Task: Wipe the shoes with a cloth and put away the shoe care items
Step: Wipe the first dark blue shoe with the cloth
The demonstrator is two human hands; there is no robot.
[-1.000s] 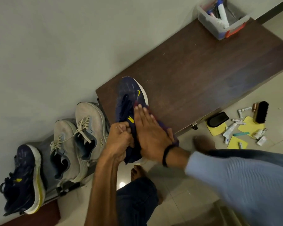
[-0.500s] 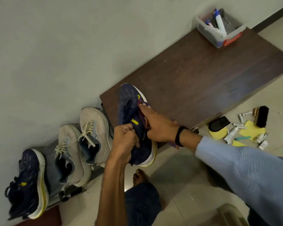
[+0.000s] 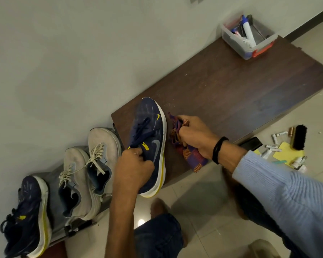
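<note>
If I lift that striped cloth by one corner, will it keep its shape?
Probably not: the cloth is bunched in the right hand, its free end trailing limp to the bench edge. Likely light, since one hand alone gathers it. It looks woven, so hardly slippery.

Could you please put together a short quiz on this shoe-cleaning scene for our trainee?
1. Fill in: left of the navy shoe on the wooden bench, ___ other shoes stand along the wall.
2. True or false: the left hand grips the cloth.
3. Where does the black brush lie? A) in the clear plastic box; B) on the floor; C) on the wooden bench.
Key: 1 three; 2 false, the right hand grips it and the left hand holds the navy shoe; 3 B.
</note>
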